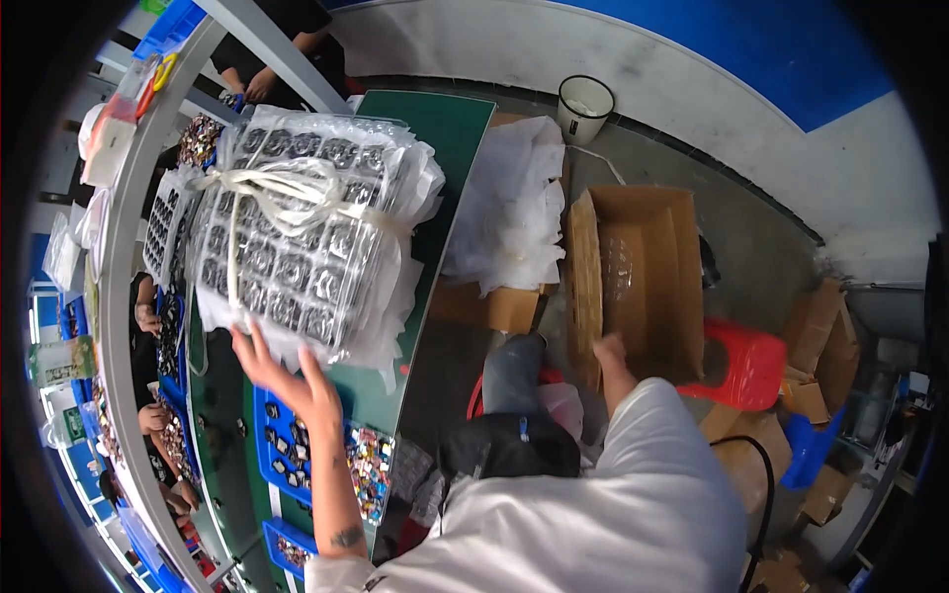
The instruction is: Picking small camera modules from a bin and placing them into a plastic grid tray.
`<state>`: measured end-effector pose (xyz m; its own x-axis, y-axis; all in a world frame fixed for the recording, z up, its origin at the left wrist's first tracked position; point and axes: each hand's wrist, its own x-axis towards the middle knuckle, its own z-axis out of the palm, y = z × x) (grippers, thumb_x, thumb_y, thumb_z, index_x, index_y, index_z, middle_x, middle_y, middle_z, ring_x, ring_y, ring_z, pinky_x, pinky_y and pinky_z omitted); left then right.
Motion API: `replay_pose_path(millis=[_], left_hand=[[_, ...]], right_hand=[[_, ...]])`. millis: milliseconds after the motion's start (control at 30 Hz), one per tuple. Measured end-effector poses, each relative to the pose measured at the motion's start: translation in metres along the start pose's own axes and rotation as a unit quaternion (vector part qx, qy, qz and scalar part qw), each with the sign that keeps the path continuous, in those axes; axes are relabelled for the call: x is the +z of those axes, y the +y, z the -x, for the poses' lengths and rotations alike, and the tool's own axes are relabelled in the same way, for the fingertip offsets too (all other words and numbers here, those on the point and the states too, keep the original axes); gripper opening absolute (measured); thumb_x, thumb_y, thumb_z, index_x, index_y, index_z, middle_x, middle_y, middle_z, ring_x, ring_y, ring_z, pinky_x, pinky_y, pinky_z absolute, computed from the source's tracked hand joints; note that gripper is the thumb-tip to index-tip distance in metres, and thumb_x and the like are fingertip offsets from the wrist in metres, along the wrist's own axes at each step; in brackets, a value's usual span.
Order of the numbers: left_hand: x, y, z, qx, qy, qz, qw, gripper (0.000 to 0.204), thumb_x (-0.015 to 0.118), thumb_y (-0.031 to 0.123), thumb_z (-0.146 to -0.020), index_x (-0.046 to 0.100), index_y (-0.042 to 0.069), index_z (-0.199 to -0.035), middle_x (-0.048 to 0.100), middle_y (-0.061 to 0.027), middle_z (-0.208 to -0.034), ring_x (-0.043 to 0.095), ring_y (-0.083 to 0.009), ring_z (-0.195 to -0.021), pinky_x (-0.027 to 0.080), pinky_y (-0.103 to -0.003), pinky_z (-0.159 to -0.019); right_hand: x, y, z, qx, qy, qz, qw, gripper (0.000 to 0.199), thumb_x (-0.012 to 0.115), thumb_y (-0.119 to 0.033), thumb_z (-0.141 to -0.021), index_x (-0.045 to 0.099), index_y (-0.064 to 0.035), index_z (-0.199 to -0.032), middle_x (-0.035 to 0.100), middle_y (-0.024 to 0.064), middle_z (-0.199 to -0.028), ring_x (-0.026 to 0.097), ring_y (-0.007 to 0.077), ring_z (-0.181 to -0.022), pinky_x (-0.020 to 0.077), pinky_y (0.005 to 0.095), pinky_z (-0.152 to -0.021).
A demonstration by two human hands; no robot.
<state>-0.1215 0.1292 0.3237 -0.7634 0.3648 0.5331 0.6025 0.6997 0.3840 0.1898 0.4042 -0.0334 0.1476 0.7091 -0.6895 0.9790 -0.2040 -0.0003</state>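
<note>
Fingers of L hand [308,397] spread wide by tied tray stack [292,247] nr R edge of table [465,128]; R hand [615,366] at carton [585,287] edge, can't tell if gripping.

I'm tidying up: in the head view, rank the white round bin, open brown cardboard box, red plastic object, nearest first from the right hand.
1. Open brown cardboard box, at the right hand
2. Red plastic object, farther right
3. White round bin, near top
</note>
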Motion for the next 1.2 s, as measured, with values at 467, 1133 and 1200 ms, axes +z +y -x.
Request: replay_pose_path(millis=[467, 1133, 1200], left_hand=[[-0.077, -0.029, 0.181, -0.138, -0.023, -0.006, 0.990, 0.037, 0.060, -0.002, -0.073, 0.057, 0.000, -0.110, 0.052, -0.0189, -0.124, 0.046, -0.0370, -0.115, 0.033, -0.047, -0.099], [-0.178, -0.001, 0.191, -0.283, 0.050, 0.088, 0.954, 0.021, 0.062, 0.004, -0.078, 0.062, 0.002, -0.099, 0.064, -0.0153, -0.094, 0.061, -0.0321, -0.088, 0.048, -0.038, -0.077], [-0.182, 0.005, 0.198, -0.310, 0.065, 0.077, 0.946, 0.020, 0.061, 0.004, -0.078, 0.063, 0.001, -0.098, 0.064, -0.0153, -0.094, 0.061, -0.0325, -0.087, 0.047, -0.039, -0.078]], right_hand=[[0.061, -0.034, 0.026, -0.160, -0.079, 0.096, 0.979, 0.019, 0.055, -0.012, -0.082, 0.066, -0.0025, -0.094, 0.067, 0.0138, -0.073, 0.068, 0.0202, -0.063, 0.0555, 0.0353, -0.055], [-0.151, -0.483, 0.666, -0.934, 0.051, -0.150, 0.321, 0.019, 0.063, -0.017, -0.076, 0.067, -0.0018, -0.087, 0.067, 0.0162, -0.086, 0.066, 0.0270, -0.079, 0.0498, 0.0359, -0.073], [-0.155, -0.497, 0.677, -0.910, 0.100, -0.157, 0.370, 0.018, 0.061, -0.017, -0.073, 0.068, -0.0033, -0.082, 0.066, 0.0186, -0.087, 0.062, 0.0332, -0.088, 0.0472, 0.0402, -0.079]])
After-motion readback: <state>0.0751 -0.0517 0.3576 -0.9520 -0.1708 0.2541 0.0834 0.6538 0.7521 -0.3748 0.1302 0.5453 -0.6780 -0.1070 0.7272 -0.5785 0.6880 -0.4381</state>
